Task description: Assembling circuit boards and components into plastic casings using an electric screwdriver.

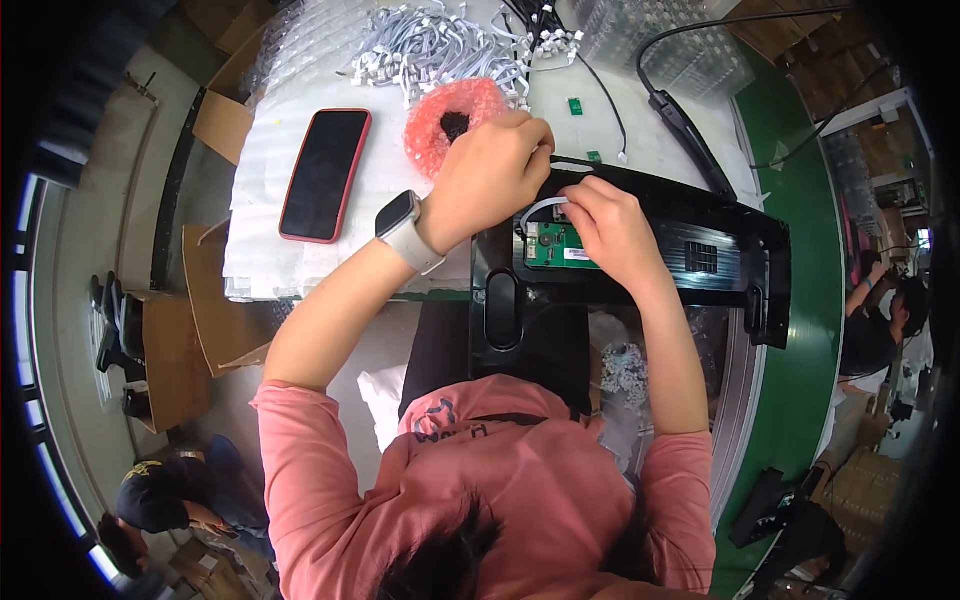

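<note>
A long black plastic housing (640, 283) rests across the table's front edge and over my lap. Set into it is a green circuit board (545, 255) with white connectors. A pale grey cable (538, 208) arches up from the board's left end. My right hand (612, 232) is closed over the board, thumb and fingers pinching this cable. Just above and to the left, my left hand (500, 165), wearing a watch (397, 214) at the wrist, is curled shut near the housing's far edge. Whatever its fingers hold is hidden behind them.
A phone (325, 176) lies left on the white-covered table (262, 262), beside a pink bubble-wrap roll (428, 138). Behind are piled cables (430, 45) and clear plastic trays (655, 40). A black corded tool (690, 140) lies at right, near a small green board (575, 106). Other people work farther off.
</note>
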`<state>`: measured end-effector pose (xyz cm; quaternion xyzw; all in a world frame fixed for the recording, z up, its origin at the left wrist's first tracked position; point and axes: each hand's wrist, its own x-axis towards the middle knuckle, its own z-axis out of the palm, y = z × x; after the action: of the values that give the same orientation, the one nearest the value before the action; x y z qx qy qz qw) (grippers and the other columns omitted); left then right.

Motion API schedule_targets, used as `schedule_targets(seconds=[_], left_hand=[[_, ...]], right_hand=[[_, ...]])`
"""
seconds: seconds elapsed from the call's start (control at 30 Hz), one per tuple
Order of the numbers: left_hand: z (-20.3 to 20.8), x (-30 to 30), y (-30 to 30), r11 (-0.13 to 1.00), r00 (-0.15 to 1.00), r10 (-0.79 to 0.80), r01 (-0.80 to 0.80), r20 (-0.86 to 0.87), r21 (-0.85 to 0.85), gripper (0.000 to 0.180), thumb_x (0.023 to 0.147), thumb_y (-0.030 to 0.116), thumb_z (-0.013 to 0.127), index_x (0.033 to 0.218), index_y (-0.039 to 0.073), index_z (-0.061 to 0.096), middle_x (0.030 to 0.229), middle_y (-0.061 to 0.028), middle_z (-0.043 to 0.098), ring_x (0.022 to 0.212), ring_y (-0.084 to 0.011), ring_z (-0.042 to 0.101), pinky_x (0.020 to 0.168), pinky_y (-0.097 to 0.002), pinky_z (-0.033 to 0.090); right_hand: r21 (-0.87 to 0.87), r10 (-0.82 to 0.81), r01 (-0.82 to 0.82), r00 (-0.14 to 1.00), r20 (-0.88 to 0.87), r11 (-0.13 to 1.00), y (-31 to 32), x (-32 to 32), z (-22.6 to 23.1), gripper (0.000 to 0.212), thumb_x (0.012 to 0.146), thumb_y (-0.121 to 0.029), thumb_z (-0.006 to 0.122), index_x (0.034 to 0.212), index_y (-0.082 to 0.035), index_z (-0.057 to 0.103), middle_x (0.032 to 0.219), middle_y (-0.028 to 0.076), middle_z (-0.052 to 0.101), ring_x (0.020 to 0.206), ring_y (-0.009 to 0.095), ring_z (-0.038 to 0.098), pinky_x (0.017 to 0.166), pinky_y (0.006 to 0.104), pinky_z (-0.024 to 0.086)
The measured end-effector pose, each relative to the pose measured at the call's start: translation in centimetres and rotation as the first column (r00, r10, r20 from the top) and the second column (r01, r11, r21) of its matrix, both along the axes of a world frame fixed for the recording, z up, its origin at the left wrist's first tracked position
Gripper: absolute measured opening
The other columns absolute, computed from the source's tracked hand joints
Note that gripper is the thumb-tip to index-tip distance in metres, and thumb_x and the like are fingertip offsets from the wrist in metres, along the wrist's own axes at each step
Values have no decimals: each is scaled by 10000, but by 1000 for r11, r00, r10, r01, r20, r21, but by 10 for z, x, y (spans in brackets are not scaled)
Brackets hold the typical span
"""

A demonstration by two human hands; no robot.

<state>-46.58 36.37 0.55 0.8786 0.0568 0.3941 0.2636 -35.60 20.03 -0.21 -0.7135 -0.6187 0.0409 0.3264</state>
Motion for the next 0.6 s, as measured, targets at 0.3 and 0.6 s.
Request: schedule_targets(seconds=[0.3,0.6], left_hand=[[-2,-4,-4,1000,986,14,-17,-167,-15,140,813,106,541,758,-7,602,719,-175,626,668,-361,617,593,-453,489],[9,3,-2,962,886,-106,206,-450,179,151,811,138,612,897,15,596,691,-184,625,656,-372,618,577,-451,474]], right_hand=[[-117,52,-28,978,204,993,4,-10,9,99,805,-25,634,890,23,614,836,140,595,711,348,614,611,402,494],[-59,50,-43,989,139,997,4,-1,-8,121,797,-38,649,901,21,627,854,136,614,695,348,610,605,408,495]])
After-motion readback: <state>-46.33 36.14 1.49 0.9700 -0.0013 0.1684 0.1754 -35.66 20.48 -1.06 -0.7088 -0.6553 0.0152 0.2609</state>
